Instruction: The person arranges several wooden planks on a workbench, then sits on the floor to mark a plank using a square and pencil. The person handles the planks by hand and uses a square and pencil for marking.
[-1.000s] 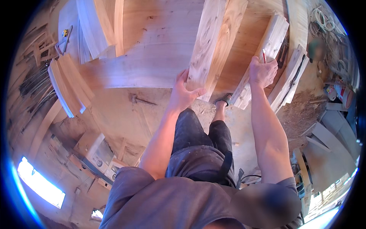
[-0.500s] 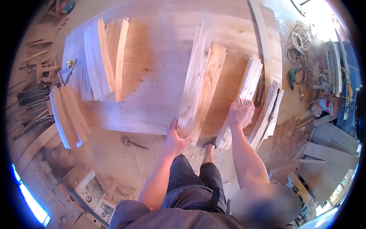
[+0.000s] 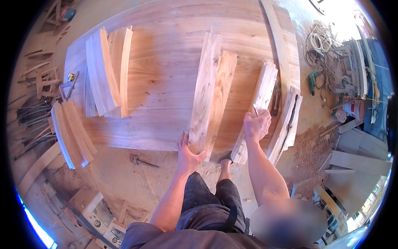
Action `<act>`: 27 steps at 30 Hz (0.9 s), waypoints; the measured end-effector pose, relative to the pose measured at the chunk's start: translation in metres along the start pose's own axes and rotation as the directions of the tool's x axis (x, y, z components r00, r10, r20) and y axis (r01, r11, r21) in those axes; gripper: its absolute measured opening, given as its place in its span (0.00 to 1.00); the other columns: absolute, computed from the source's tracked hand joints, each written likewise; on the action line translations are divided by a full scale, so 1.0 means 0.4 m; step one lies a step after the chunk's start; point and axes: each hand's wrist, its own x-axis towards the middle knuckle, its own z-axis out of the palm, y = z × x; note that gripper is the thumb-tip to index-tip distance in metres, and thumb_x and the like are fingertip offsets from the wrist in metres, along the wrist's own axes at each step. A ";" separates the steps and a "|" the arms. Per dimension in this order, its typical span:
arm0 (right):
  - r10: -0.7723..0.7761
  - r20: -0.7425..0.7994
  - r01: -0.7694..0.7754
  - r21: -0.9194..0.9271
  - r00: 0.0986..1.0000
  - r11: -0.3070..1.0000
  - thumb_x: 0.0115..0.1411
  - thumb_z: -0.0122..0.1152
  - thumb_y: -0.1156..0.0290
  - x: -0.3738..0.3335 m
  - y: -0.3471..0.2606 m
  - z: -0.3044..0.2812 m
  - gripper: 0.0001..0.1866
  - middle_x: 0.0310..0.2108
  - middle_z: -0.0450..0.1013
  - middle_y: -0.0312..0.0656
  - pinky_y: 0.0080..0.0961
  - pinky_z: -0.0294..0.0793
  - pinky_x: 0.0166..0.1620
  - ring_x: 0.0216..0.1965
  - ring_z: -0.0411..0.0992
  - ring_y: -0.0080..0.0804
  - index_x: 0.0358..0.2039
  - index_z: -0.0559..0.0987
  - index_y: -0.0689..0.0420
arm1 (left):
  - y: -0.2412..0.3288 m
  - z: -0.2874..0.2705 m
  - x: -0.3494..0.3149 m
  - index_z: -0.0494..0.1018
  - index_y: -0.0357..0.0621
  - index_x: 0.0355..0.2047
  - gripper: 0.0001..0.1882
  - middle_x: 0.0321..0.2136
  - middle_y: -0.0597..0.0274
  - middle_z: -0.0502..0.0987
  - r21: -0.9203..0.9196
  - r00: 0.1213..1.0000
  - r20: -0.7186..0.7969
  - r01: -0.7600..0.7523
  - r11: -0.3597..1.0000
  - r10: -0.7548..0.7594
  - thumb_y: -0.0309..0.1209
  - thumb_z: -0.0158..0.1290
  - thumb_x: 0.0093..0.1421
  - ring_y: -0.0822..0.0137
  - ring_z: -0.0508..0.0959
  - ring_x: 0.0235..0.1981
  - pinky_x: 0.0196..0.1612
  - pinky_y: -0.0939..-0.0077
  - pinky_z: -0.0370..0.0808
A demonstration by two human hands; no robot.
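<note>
The left hand [image 3: 190, 153] is spread around the near end of the pale knotty plank [image 3: 203, 95] on the wooden surface [image 3: 159, 108], probably steadying it. Right of that plank, the right hand [image 3: 258, 125] pinches a red pencil [image 3: 255, 110] over a narrower board [image 3: 265, 83], perhaps propped there for support; the pencil's lower end is hidden.

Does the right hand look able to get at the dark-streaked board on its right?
Probably yes: the right hand is close to the dark-streaked board, and nothing visible stands between them, though that hand is holding a slim red tool.
</note>
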 end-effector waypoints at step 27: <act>0.002 0.009 -0.003 0.045 1.000 0.999 0.64 0.57 0.47 0.008 0.048 0.035 0.34 0.52 0.73 0.55 0.47 0.68 0.59 0.57 0.69 0.54 0.56 0.72 0.65 | 0.007 0.187 -0.096 0.51 0.23 0.67 0.53 0.58 0.29 0.63 0.307 0.920 -0.256 -0.213 0.928 0.296 0.34 0.70 0.51 0.32 0.64 0.58 0.62 0.42 0.62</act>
